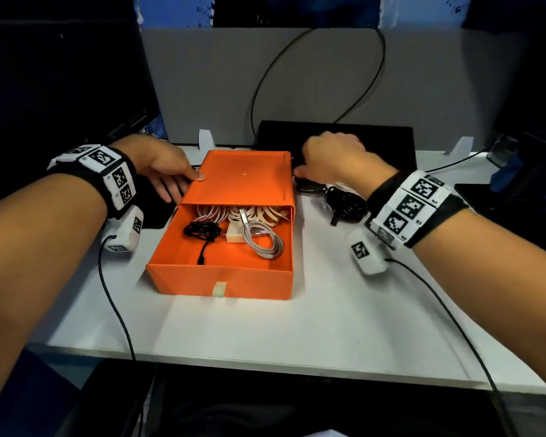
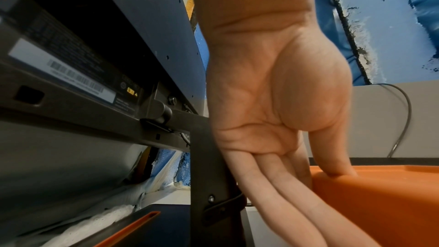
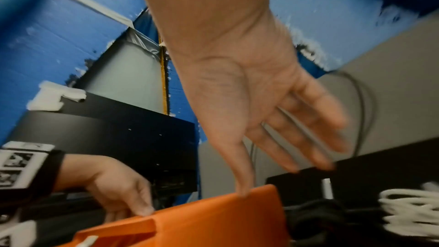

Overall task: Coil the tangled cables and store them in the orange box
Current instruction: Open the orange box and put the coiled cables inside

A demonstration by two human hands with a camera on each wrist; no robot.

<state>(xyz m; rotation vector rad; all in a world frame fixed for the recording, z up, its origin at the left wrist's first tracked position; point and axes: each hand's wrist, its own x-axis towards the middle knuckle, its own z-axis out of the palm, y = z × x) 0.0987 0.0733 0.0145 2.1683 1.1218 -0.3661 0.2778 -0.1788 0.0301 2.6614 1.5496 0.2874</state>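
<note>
The orange box (image 1: 243, 178) lies mid-table with its drawer (image 1: 221, 280) slid out toward me. Inside the drawer are a black coil (image 1: 202, 231), a grey coil (image 1: 267, 246), pink and beige coils at the back, and a white charger (image 1: 234, 237). My left hand (image 1: 167, 175) touches the box's left side: thumb on top, straight fingers (image 2: 280, 194) along the wall. My right hand (image 1: 331, 159) is at the box's (image 3: 225, 219) back right corner, fingers spread, thumb on the edge. A black coiled cable (image 1: 344, 203) and a white coil (image 3: 408, 213) lie right of the box.
A black flat device (image 1: 385, 137) sits behind the right hand, against a grey partition (image 1: 202, 89) with a black cable looping over it. A monitor's back (image 2: 71, 67) stands close on the left. The white table (image 1: 297, 326) ends near my body.
</note>
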